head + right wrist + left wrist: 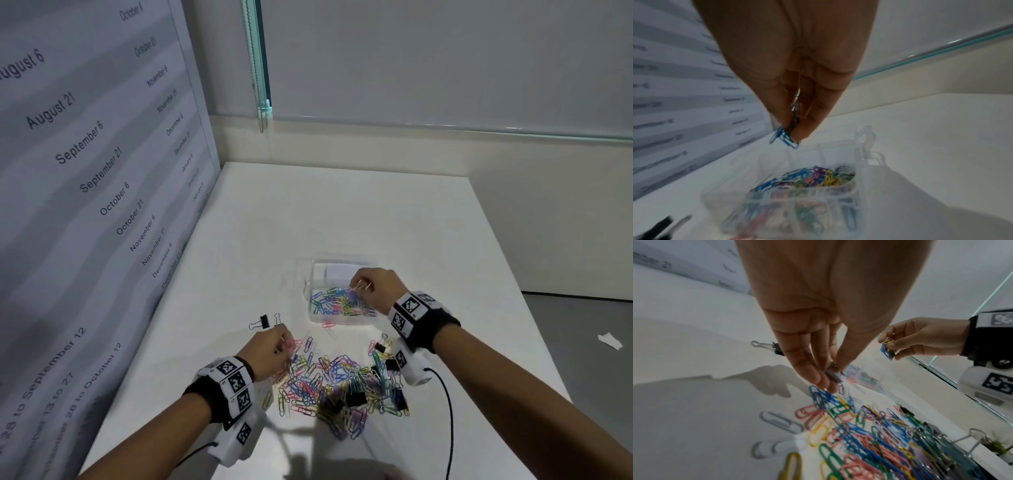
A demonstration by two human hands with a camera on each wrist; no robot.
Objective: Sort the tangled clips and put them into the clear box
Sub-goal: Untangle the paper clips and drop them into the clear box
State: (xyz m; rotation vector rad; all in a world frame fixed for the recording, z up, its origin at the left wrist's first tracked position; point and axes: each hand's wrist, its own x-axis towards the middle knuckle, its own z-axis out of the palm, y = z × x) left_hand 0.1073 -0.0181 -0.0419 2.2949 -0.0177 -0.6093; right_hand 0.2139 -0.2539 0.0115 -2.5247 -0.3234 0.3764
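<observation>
A tangled heap of coloured paper clips and black binder clips [339, 387] lies on the white table. Beyond it stands the clear box [337, 274], holding several coloured paper clips [807, 177]. My right hand [371, 286] hovers above the box and pinches a small bunch of clips [786, 137], mostly blue, between thumb and fingers. My left hand [274, 346] is at the heap's left edge, its fingertips [818, 378] pinching a pale purple clip [833, 372] just above the pile.
Two black binder clips [265, 322] lie apart to the left of the box. A printed date wall [85, 192] borders the table on the left. A scrap of white paper [609, 341] lies on the grey surface at the right. A black cable [448, 411] trails from my right wrist.
</observation>
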